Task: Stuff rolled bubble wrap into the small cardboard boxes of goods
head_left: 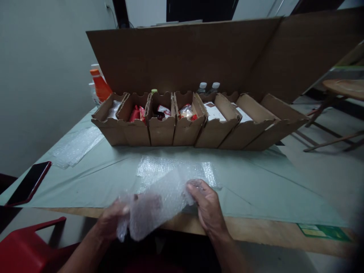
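Observation:
A translucent sheet of bubble wrap (165, 201) is stretched between my two hands, just over the table's front edge. My left hand (112, 218) grips its left end, with the fingers partly behind the plastic. At the upper right corner, my right hand (206, 203) pinches the same sheet between thumb and fingers. Beneath and behind it, a second piece of bubble wrap (210, 172) lies flat on the pale green tablecloth (250, 182).
A row of cardboard bins (162, 131) with packets and white boxes stands at the back, before a tall cardboard panel (182, 57). Leftward lie more bubble wrap (79, 146) and a phone (30, 182). An orange bottle (101, 85) stands behind. A red stool (28, 246) is lower left.

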Available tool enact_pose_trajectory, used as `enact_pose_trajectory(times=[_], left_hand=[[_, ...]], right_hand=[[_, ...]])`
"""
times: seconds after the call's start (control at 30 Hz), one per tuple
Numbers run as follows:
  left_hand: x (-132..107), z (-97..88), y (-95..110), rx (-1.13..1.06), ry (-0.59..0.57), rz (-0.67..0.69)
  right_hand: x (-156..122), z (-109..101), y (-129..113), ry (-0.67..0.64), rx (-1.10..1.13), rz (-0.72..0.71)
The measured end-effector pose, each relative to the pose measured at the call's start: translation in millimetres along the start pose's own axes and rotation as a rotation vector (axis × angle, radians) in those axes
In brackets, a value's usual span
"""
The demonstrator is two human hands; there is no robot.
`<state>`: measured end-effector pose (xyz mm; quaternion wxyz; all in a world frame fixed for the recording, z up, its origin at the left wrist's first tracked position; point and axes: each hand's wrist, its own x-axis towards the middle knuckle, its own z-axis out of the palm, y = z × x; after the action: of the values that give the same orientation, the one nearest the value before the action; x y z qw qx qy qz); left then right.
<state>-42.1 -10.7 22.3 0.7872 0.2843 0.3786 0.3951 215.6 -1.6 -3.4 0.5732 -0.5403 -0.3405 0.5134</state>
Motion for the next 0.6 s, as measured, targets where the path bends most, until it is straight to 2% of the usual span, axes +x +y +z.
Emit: enact_pose_trajectory(times=[0.1,0.2,0.27,0.33,0.4,0.47,0.53,0.6], left_hand=[[33.6,-7.3,25.3,0.373,0.195,0.049],[83.2,-11.0,45.2,0.812,0.296,0.195],[114.1,-13.0,51.2,0.971,0.331,0.249],[134.9,-16.3,51.5,1.031,0.368,0.263],[142.1,-20.7,47.9,1.144,0.425,0.281],[137.4,-23.8,41.6,1.352,0.51,0.38],[126.8,-21.6,33.0,1.571,0.565,0.576],[117.0,-12.5,21.5,1.695,0.486,0.77]], right_hand=[[21.6,-26.0,-1.4,0.165,-0.276,-0.128],[45.2,-50.8,-5.7,0.265,-0.614,-0.229],[58.4,-62.8,-5.3,0.295,-0.75,-0.244],[67.0,-71.9,-1.6,0.321,-0.825,-0.227],[69.3,-79.1,2.2,0.367,-0.947,-0.238],[65.2,-82.9,2.3,0.433,-1.108,-0.331],[57.1,-79.2,-2.5,0.48,-1.258,-0.498],[49.3,-65.0,-8.1,0.442,-1.345,-0.664]])
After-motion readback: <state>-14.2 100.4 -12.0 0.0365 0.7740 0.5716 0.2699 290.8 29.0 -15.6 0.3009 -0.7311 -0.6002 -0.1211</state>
